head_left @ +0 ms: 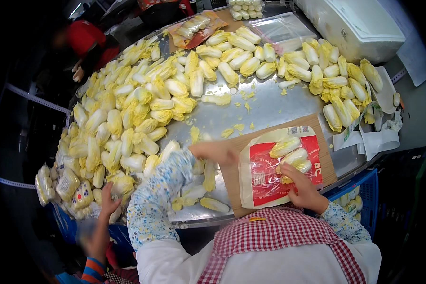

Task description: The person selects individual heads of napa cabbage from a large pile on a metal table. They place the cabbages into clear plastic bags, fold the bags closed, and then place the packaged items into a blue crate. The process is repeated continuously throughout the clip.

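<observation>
Small pale-yellow napa cabbages (288,147) lie side by side on a red and white plastic bag (262,177); I cannot make out whether they are inside it. The bag is flat on a brown board (232,182) at the front of the metal table. My right hand (305,187) comes in from the right, its fingers curled over the nearest cabbage. Left of the bag, my left hand (215,152) is over the board's edge, smeared by motion, so its fingers and anything in them are unclear. A loose cabbage (214,204) lies below it.
A large heap of napa cabbages (142,102) covers the table's left side; more lie along the back. Bagged cabbages (68,184) sit front left, near a co-worker's hand (110,202). A white foam box (359,28) and clear plastic bags (284,31) are at the back right.
</observation>
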{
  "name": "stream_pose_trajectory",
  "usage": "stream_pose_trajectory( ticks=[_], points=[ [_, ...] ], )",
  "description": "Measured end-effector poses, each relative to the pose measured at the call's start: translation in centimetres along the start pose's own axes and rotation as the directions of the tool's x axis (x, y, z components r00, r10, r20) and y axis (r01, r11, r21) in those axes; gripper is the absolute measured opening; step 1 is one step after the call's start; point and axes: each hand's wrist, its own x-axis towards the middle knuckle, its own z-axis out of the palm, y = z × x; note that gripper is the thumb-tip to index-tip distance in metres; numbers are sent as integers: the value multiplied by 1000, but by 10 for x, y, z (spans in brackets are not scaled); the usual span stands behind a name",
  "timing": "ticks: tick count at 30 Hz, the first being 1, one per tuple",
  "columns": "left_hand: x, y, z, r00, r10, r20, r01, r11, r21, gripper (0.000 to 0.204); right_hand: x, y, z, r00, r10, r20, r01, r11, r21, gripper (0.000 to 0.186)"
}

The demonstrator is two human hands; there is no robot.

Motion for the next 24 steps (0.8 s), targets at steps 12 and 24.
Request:
stream_pose_trajectory(
  ticks=[12,24],
  points=[
    [197,-63,-152,51,-278,-959,403,884,-235,66,48,14,92,921,312,231,-214,905,-367,29],
    [-8,16,-41,676,-127,-725,-733,-213,-646,58,30,-23,55,997,-25,-77,8,978,-207,16]
  ],
)
